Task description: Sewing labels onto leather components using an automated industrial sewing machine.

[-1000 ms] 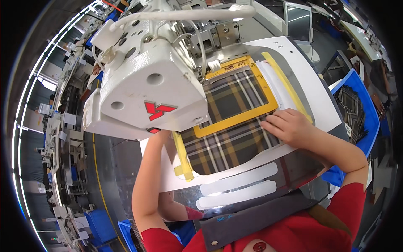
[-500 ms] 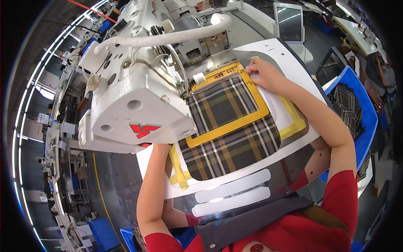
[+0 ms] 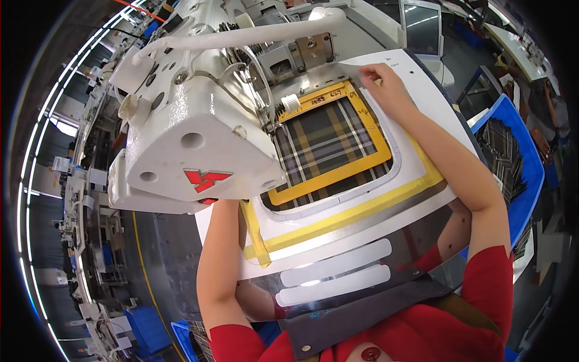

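Note:
A yellow rectangular frame point(image 3: 330, 183) lies on plaid fabric point(image 3: 329, 140) in dark grey, brown and white. A narrow strip of the fabric shows past the frame's front edge, inside a rounded cutout in a white template sheet point(image 3: 301, 230) edged with yellow tape. My right hand point(image 3: 386, 90) is just beyond the frame's far right corner, beside a metal plate point(image 3: 325, 83). Its fingers are curled together; whatever they may hold is too small to see. My left forearm point(image 3: 218, 259) reaches under the white sewing machine head point(image 3: 199, 130), which hides my left hand.
A thick white hose point(image 3: 241, 41) arches over the machine. At the right stands a blue bin point(image 3: 531, 163) of plaid pieces; a screen point(image 3: 422, 30) is behind. Clear plastic with two white strips point(image 3: 335, 286) lies near my body. Blue bins point(image 3: 148, 332) stand lower left.
The rounded plaid panel that covered the front of the template no longer shows there, and the white sheet and tape are exposed. My right hand has shifted away from the frame's edge, farther back.

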### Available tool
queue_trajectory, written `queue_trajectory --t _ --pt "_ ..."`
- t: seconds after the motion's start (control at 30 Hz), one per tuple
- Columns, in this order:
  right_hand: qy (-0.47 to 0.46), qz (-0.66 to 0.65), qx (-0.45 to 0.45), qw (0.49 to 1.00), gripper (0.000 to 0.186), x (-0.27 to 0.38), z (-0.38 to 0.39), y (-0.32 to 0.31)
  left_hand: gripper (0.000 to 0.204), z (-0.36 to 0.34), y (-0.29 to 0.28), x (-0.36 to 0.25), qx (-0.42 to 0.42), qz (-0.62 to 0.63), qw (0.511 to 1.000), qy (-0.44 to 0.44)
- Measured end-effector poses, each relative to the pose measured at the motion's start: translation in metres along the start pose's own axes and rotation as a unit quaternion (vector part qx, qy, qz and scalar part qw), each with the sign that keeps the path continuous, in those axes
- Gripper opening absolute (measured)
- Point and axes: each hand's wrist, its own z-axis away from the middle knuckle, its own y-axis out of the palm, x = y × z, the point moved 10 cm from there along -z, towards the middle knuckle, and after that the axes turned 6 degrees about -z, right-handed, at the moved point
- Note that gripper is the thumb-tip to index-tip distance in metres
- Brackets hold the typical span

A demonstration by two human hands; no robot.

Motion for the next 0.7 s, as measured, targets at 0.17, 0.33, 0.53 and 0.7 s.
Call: queue_trajectory --t 0.17,0.33,0.53,0.7 --pt "-0.114 0.022 0.127 0.985 0.014 0.082 0.108 -0.038 0.023 0.055 -0.007 -0.028 0.16 0.053 0.978 -0.125" --pt "-0.267 0.161 0.265 0.912 0.03 0.139 0.17 -0.009 0.046 0.092 -0.034 -0.134 0.12 -0.002 0.97 0.213" --pt "-0.242 0.209 0.3 0.899 0.04 0.127 0.176 -0.004 0.055 0.096 -0.029 -0.133 0.158 0.011 0.966 0.203" --pt "-0.25 0.234 0.294 0.892 0.035 0.13 0.175 -0.006 0.055 0.094 -0.023 -0.13 0.147 0.021 0.97 0.194"
